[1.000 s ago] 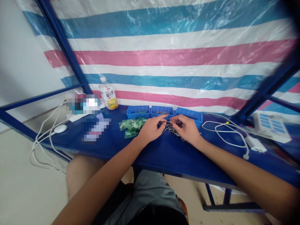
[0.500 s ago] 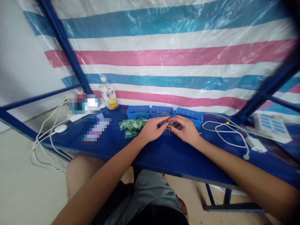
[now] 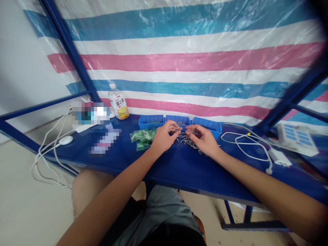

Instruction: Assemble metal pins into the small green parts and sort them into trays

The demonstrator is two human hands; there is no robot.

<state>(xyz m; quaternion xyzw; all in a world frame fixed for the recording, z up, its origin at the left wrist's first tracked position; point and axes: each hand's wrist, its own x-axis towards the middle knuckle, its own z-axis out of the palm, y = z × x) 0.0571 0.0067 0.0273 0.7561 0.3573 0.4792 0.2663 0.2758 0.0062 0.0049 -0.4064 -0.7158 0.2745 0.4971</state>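
A loose pile of thin metal pieces, like screws or pins (image 3: 191,143), lies on the blue table between my hands. My left hand (image 3: 165,136) is over the pile's left side, its fingertips pinched together. Facing it from the right, my right hand (image 3: 205,140) has its thumb and fingers bent towards each other above the pile. A small gap separates the fingertips of the two hands. Anything between the fingers is too small to make out. Green plastic packets (image 3: 143,138) lie left of my left hand.
Behind the pile stand a left blue bin (image 3: 151,119), a middle blue bin (image 3: 189,120) holding metal pieces, and a right blue bin (image 3: 217,130). A drink bottle (image 3: 120,104) stands back left. White cables (image 3: 256,155) and a white keypad device (image 3: 298,140) are at right.
My hands were together with fingertips touching over the pile. They have drawn slightly apart, and more of the metal pieces shows between them.
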